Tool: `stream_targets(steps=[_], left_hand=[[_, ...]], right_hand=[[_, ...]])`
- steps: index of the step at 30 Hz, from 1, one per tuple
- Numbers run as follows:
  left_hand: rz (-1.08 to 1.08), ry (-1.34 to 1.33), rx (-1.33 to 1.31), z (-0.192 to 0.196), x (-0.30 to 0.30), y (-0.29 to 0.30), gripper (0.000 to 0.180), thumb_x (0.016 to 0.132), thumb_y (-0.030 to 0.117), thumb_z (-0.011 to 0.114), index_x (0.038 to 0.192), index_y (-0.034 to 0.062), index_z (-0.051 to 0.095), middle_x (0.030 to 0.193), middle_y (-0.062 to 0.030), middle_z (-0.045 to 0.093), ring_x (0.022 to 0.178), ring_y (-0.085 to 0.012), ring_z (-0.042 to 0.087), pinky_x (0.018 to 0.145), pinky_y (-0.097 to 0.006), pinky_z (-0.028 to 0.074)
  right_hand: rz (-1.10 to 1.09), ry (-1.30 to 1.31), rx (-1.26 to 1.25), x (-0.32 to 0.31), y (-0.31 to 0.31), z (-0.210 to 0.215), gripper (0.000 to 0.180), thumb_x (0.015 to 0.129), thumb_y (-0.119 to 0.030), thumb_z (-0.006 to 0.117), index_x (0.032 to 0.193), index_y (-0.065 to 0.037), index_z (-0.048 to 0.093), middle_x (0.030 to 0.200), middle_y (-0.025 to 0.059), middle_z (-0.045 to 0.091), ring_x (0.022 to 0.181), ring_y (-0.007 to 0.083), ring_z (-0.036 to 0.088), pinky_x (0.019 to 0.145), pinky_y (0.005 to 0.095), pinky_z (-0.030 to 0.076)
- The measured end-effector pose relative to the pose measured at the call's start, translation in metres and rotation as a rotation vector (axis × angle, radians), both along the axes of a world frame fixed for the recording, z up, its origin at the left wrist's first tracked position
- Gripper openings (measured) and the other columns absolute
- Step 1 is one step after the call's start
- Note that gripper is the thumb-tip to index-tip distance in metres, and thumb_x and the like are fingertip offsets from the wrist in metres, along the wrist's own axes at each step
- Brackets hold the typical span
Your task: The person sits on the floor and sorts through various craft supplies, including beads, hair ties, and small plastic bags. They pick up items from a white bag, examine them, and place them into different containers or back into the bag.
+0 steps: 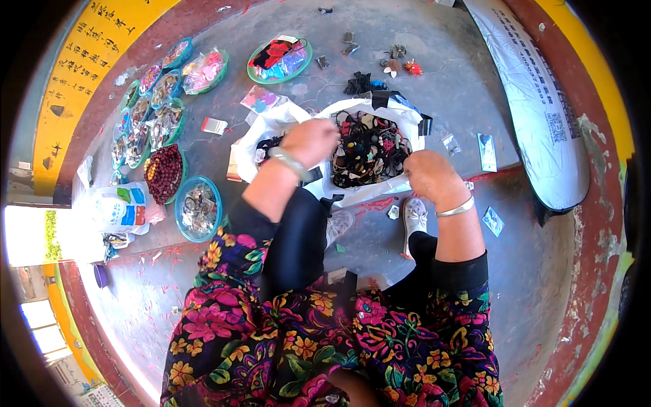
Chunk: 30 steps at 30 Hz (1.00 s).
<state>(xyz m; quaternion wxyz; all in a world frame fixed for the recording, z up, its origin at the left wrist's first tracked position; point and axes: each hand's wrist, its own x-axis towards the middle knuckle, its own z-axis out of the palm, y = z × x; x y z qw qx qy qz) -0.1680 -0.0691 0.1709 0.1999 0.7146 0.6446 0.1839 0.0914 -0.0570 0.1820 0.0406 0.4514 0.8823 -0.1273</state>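
Between my feet stands a white bag (pixel 359 193) with its mouth spread wide, full of a tangle of mostly black hair ties (pixel 369 146) with some pink and light bits. My left hand (pixel 310 142), with a pale bangle at the wrist, is over the bag's left side, its fingers curled near the hair ties; anything in them is hidden. At the right rim is my right hand (pixel 432 175), wearing a silver bracelet, with its fingers bent closed against the bag's edge. What they grip is not visible. A second white bag opening (pixel 261 129) lies partly under my left forearm.
Several baskets of small trinkets (pixel 166 88) cluster at the left, beside dark red beads (pixel 165 174) and a blue basket (pixel 199 209). A green tray (pixel 279 60) sits farther off. Small packets (pixel 487 152) are scattered about. A long silver-white cover (pixel 536 102) lies at the right.
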Motion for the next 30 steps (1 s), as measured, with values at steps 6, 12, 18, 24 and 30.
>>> stream_targets(steps=[6, 12, 18, 24, 30], left_hand=[[-0.222, 0.391, -0.492, -0.043, 0.075, 0.026, 0.034, 0.076, 0.031, 0.058, 0.088, -0.0007, 0.065, 0.089, -0.0199, 0.063, 0.084, -0.0326, 0.061, 0.076, -0.039, 0.047], [-0.188, 0.411, -0.441, -0.101, 0.066, 0.053, 0.025, 0.074, 0.019, 0.056, 0.088, 0.0017, 0.066, 0.088, -0.0182, 0.064, 0.081, -0.0313, 0.062, 0.075, -0.037, 0.049], [-0.162, -0.199, -0.4, -0.065, 0.024, 0.065, 0.017, 0.083, 0.014, 0.055, 0.093, 0.0037, 0.064, 0.08, -0.0065, 0.065, 0.065, -0.0149, 0.059, 0.059, -0.026, 0.048], [0.183, -0.918, -0.72, -0.062, 0.004, 0.059, 0.019, 0.085, 0.011, 0.053, 0.102, 0.0071, 0.059, 0.087, -0.0045, 0.063, 0.066, -0.0094, 0.055, 0.059, -0.022, 0.046], [0.105, -0.824, -0.675, -0.065, 0.013, 0.066, 0.025, 0.077, 0.004, 0.052, 0.101, 0.005, 0.06, 0.086, -0.0055, 0.063, 0.072, -0.0116, 0.058, 0.061, -0.024, 0.047]], right_hand=[[0.011, 0.007, 0.024, 0.006, -0.001, 0.003, 0.013, 0.068, -0.006, 0.053, 0.072, -0.005, 0.065, 0.075, 0.017, 0.062, 0.075, 0.0345, 0.059, 0.067, 0.043, 0.048], [0.001, -0.021, 0.015, 0.005, -0.002, 0.006, 0.013, 0.068, -0.006, 0.053, 0.072, -0.005, 0.065, 0.075, 0.017, 0.062, 0.076, 0.0342, 0.06, 0.067, 0.0431, 0.048], [-0.025, -0.021, -0.019, 0.001, -0.003, 0.002, 0.013, 0.068, -0.006, 0.053, 0.073, -0.005, 0.065, 0.077, 0.0172, 0.062, 0.078, 0.0343, 0.06, 0.069, 0.0432, 0.048], [-0.03, -0.026, -0.031, -0.002, -0.003, 0.006, 0.013, 0.068, -0.006, 0.053, 0.074, -0.006, 0.066, 0.077, 0.0174, 0.062, 0.079, 0.0345, 0.059, 0.069, 0.043, 0.048], [-0.028, 0.008, -0.009, 0.001, -0.002, -0.001, 0.013, 0.068, -0.006, 0.053, 0.073, -0.005, 0.065, 0.076, 0.0173, 0.062, 0.078, 0.0348, 0.059, 0.069, 0.0433, 0.047]])
